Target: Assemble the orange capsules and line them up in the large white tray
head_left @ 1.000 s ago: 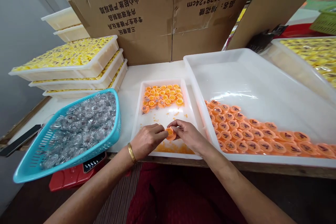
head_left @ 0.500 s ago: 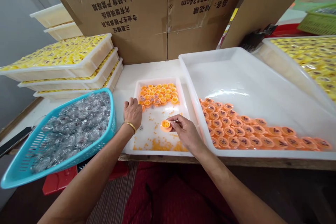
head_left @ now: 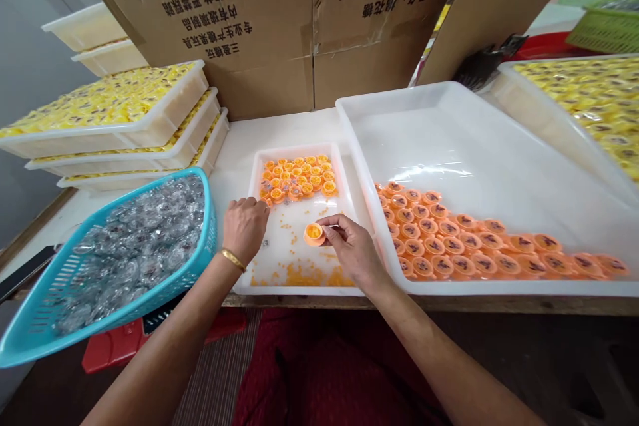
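Note:
My right hand (head_left: 349,246) pinches a small orange cup (head_left: 313,233) filled with yellow bits, over the small white tray (head_left: 249,266). My left hand (head_left: 244,226), with a gold bangle at the wrist, rests curled at that tray's left rim beside the cluster of filled orange cups (head_left: 297,181) at its far end; whether it holds anything is hidden. Loose yellow bits (head_left: 304,275) lie along the tray's near edge. To the right, a large white tray (head_left: 474,140) carries rows of closed orange cups (head_left: 474,246).
A turquoise basket (head_left: 40,329) of clear wrapped pieces sits at the left, over a red scale. Stacked white trays (head_left: 164,123) of yellow packets stand behind it. Cardboard boxes (head_left: 259,20) wall off the back. Another tray of yellow packets (head_left: 589,93) is far right.
My left hand let go of the cup and moved left and away to the small tray's left rim. My right hand kept the orange cup, barely shifting.

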Action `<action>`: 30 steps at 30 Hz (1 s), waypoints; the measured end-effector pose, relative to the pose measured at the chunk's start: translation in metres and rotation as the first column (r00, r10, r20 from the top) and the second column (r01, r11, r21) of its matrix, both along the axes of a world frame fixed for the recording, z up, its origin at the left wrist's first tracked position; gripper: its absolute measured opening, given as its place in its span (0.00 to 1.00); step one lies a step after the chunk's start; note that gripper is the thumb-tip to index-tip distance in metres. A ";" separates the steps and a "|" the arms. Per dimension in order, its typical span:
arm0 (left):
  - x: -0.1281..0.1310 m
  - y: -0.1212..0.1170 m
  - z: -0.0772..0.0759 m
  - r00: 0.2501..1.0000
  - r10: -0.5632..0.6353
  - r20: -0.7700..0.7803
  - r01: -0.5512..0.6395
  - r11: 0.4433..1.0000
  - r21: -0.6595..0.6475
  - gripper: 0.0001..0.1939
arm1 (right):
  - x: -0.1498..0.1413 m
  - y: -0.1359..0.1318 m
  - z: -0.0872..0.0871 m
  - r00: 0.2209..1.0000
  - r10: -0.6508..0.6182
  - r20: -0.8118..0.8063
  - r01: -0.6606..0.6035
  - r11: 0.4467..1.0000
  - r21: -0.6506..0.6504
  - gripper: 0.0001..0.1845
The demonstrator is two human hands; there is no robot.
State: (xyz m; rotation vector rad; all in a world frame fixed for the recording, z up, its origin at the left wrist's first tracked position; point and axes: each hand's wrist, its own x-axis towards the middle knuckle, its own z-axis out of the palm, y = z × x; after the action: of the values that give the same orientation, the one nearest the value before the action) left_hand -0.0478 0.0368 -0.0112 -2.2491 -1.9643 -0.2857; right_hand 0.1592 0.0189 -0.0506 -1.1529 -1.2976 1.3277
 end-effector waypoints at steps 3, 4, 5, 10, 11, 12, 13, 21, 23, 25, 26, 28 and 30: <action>0.020 -0.014 -0.004 0.817 0.074 0.572 0.000 0.992 -0.128 0.12 | 0.000 -0.001 0.000 1.000 -0.010 -0.030 0.011 1.000 0.023 0.10; 0.027 -0.018 -0.006 0.680 0.130 0.722 0.020 0.981 -0.195 0.11 | 0.000 -0.002 0.001 0.999 -0.012 -0.038 0.013 1.000 0.025 0.10; 0.035 -0.021 -0.008 0.546 0.184 0.817 0.045 0.968 -0.248 0.11 | 0.000 -0.002 0.002 0.999 -0.013 -0.045 0.014 1.000 0.023 0.11; 0.055 -0.034 -0.007 0.422 0.095 0.902 0.142 0.975 -0.169 0.12 | 0.000 -0.005 0.006 0.997 -0.042 -0.065 0.043 0.999 0.003 0.11; 0.055 -0.037 -0.005 0.451 0.046 0.892 0.166 0.977 -0.134 0.12 | 0.000 -0.005 0.007 0.996 -0.050 -0.072 0.051 0.999 0.005 0.11; 0.055 -0.039 -0.004 0.469 0.006 0.883 0.191 0.976 -0.108 0.13 | 0.000 -0.005 0.007 0.995 -0.057 -0.080 0.058 0.998 0.011 0.11; 0.054 -0.041 -0.002 0.474 -0.021 0.881 0.218 0.972 -0.094 0.14 | 0.001 -0.005 0.007 0.994 -0.060 -0.086 0.062 0.998 0.021 0.11; 0.055 -0.039 -0.007 0.317 0.045 0.947 0.235 0.964 -0.124 0.13 | 0.003 -0.007 0.005 0.998 -0.027 -0.065 0.034 0.994 0.106 0.10; 0.056 -0.038 -0.006 0.309 0.064 0.949 0.244 0.959 -0.144 0.12 | 0.003 -0.007 0.005 0.998 -0.022 -0.057 0.029 0.993 0.118 0.11; 0.056 -0.038 -0.003 0.325 0.068 0.943 0.246 0.957 -0.154 0.12 | 0.003 -0.007 0.005 0.999 -0.022 -0.035 0.026 0.991 0.134 0.11; 0.056 -0.038 -0.002 0.346 0.062 0.936 0.242 0.958 -0.153 0.12 | 0.003 -0.007 0.005 0.999 -0.027 -0.025 0.030 0.990 0.140 0.11; 0.057 -0.040 0.002 0.408 0.023 0.913 0.229 0.965 -0.127 0.12 | 0.003 -0.007 0.005 0.999 -0.034 -0.025 0.038 0.989 0.140 0.11; 0.057 -0.041 0.004 0.483 -0.044 0.874 0.219 0.973 -0.072 0.11 | 0.003 -0.007 0.006 0.998 -0.034 -0.051 0.040 0.992 0.121 0.10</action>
State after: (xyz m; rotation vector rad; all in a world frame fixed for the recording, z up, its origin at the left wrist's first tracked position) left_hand 0.0094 -0.0043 -0.0073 -2.6471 -2.2270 -1.6546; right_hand 0.1623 0.0114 -0.0449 -1.0484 -1.2974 1.2250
